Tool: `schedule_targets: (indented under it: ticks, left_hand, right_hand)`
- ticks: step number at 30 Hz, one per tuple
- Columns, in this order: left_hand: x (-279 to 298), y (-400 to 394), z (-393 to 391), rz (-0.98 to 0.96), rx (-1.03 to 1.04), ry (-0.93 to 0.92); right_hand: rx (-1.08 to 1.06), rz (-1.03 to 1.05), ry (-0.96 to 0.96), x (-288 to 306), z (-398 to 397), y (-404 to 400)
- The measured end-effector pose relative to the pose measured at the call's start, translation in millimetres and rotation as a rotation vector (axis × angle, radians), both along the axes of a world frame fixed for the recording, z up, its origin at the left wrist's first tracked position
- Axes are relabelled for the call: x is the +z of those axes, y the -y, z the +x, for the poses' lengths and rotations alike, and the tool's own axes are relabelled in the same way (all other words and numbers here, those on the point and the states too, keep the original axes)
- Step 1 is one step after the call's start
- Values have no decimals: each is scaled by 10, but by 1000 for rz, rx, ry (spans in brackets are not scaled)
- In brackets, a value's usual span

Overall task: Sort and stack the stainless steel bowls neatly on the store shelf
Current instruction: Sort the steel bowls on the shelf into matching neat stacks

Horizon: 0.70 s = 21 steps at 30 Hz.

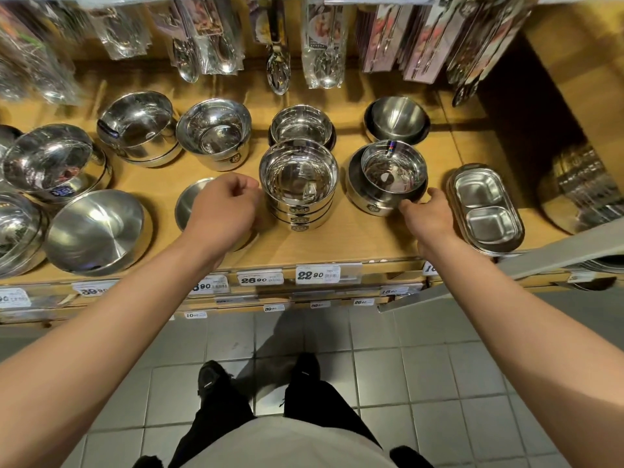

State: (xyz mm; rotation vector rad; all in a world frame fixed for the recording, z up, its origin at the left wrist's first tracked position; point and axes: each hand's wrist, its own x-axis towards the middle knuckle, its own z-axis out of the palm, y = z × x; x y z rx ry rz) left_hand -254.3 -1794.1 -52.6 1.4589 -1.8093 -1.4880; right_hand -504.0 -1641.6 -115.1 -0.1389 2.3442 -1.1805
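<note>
Steel bowls stand in groups on the wooden shelf (364, 238). A stack of three shiny bowls (299, 184) stands in the middle. My left hand (223, 206) hovers just left of that stack with fingers curled, over a flat bowl (189, 204) that it partly hides. To the right a small bowl (393, 168) sits inside a wider bowl (371, 201). My right hand (430, 214) touches the wider bowl's front right side with its fingertips. More bowls stand behind: one stack (300, 125) and a matte bowl (396, 118).
Larger bowls (96, 231) fill the shelf's left part. Two-part steel trays (486, 207) are stacked at the right. Packaged spoons (216, 38) hang above the back row. Price tags (317, 274) line the front edge. A grey panel (506, 275) juts out at the lower right.
</note>
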Motion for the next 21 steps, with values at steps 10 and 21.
schedule_targets:
  ticks: [10, 21]
  left_hand:
    - [-1, -90, 24, 46, 35, 3]
    - [2, -293, -28, 94, -77, -15]
  right_hand:
    - [-111, -175, 238, -34, -62, 1]
    - [-57, -53, 209, -31, -75, -442]
